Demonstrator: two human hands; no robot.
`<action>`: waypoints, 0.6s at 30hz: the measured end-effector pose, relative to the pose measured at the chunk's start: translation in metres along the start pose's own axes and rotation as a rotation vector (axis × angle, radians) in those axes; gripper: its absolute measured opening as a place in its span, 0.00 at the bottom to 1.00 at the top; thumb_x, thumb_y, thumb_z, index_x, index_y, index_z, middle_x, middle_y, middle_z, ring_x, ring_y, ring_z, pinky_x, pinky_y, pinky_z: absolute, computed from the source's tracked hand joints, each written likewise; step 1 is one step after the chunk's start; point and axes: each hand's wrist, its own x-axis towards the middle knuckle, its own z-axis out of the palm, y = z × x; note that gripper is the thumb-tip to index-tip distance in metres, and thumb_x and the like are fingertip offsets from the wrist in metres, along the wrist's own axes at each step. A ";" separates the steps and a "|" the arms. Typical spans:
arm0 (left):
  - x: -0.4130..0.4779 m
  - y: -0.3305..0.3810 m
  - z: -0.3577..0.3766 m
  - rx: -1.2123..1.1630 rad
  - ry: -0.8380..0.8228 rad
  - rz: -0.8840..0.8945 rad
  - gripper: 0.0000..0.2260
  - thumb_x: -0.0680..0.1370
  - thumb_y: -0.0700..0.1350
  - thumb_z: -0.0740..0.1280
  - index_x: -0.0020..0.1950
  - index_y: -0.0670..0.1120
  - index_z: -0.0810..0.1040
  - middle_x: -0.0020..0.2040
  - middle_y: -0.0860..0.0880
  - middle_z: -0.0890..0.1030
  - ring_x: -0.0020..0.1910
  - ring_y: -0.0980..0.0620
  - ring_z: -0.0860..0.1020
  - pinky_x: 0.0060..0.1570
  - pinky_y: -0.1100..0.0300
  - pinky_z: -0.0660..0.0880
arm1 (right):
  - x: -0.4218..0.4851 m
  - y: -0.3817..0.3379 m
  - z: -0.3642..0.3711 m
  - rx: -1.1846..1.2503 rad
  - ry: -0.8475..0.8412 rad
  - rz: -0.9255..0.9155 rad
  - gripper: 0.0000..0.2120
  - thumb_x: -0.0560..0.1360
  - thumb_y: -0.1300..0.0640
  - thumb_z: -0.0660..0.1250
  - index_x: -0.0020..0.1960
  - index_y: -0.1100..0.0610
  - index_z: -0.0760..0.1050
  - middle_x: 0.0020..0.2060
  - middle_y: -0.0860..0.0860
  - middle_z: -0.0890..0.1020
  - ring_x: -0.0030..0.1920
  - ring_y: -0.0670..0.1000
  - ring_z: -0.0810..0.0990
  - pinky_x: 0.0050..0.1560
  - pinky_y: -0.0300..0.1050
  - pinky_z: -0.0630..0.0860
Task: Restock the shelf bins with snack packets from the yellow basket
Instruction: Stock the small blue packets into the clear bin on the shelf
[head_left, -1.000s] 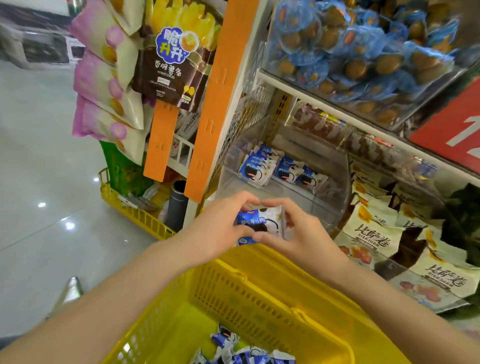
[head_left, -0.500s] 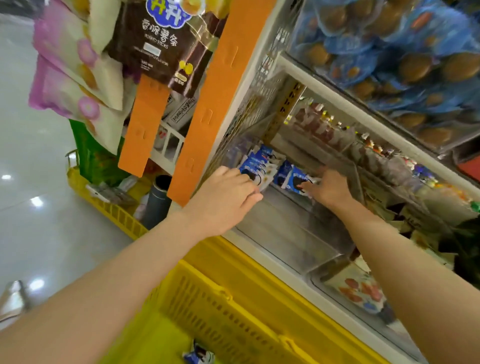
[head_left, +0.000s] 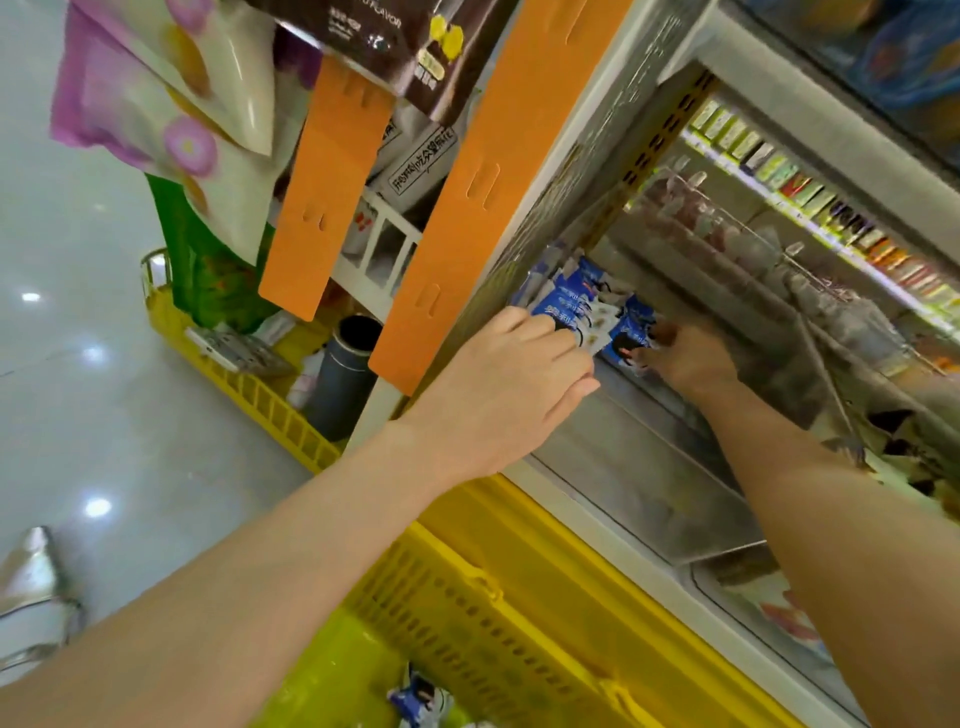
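Observation:
Blue-and-white snack packets (head_left: 566, 304) stand in a row at the back left of a clear shelf bin (head_left: 654, 467). My left hand (head_left: 504, 384) reaches into the bin and its bent fingers press against the front of that row, with the thumb stretched out below. Just to its right, my right hand (head_left: 688, 358) pinches one blue snack packet (head_left: 631, 335) between thumb and fingertips. The yellow basket (head_left: 519, 618) sits below the shelf edge, under my forearms. One blue packet (head_left: 418, 696) shows at its bottom.
Orange hanging strips (head_left: 467, 208) and large snack bags (head_left: 171, 104) hang left of the shelf. A second yellow basket (head_left: 249, 384) with a dark cylinder (head_left: 345, 374) stands on the floor. To the right are more clear bins (head_left: 810, 332) of packets. Another shelf sits above.
Both hands carried packets up from over the basket into the clear bin. Since half a second ago they have barely moved, and the view has closed in on the bin.

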 end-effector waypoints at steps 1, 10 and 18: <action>0.000 0.001 0.000 0.003 -0.005 -0.004 0.16 0.80 0.48 0.52 0.50 0.45 0.78 0.44 0.48 0.80 0.44 0.49 0.75 0.51 0.57 0.63 | 0.000 -0.001 -0.001 -0.010 0.006 -0.005 0.21 0.73 0.52 0.70 0.63 0.60 0.72 0.61 0.58 0.76 0.59 0.59 0.74 0.58 0.52 0.70; 0.001 0.008 -0.002 0.008 -0.042 -0.057 0.17 0.80 0.49 0.50 0.52 0.46 0.77 0.47 0.50 0.78 0.47 0.52 0.71 0.56 0.60 0.58 | -0.041 -0.018 -0.028 0.160 0.074 -0.113 0.19 0.78 0.51 0.63 0.65 0.60 0.72 0.59 0.59 0.78 0.58 0.58 0.76 0.58 0.50 0.72; 0.001 0.025 -0.012 0.044 -0.160 -0.161 0.13 0.82 0.47 0.52 0.60 0.47 0.73 0.55 0.48 0.76 0.57 0.49 0.70 0.65 0.56 0.58 | -0.179 -0.010 -0.042 0.218 0.045 -0.353 0.18 0.80 0.47 0.54 0.67 0.51 0.67 0.60 0.50 0.77 0.58 0.49 0.77 0.57 0.48 0.73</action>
